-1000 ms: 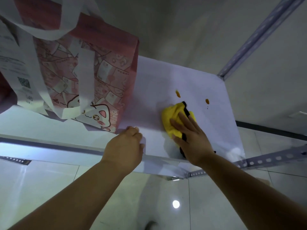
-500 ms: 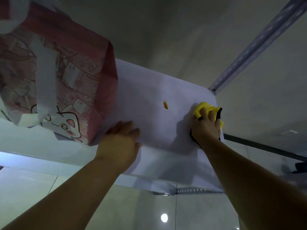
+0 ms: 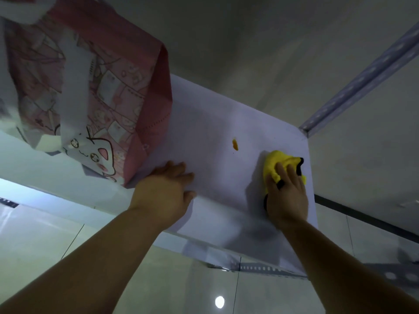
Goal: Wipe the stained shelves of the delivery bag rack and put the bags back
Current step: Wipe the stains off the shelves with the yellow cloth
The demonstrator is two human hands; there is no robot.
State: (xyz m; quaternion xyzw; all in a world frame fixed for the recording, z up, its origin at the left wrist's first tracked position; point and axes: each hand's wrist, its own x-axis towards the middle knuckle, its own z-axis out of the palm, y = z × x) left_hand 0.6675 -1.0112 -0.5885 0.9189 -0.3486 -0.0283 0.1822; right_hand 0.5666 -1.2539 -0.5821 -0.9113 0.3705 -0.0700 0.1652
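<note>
One orange stain [image 3: 235, 144] lies on the shelf [image 3: 210, 123], near the yellow cloth [image 3: 277, 162], to its left and slightly farther. Right hand [image 3: 286, 193] presses the cloth with straight fingers [image 3: 280, 171]; left hand [image 3: 166, 189] rests flat beside the bag [image 3: 95, 98].

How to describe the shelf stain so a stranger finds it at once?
Start at the white shelf, right of the pink bag. Beyond the gap between the left hand and the yellow cloth lies a small orange stain, the only orange mark there.
</note>
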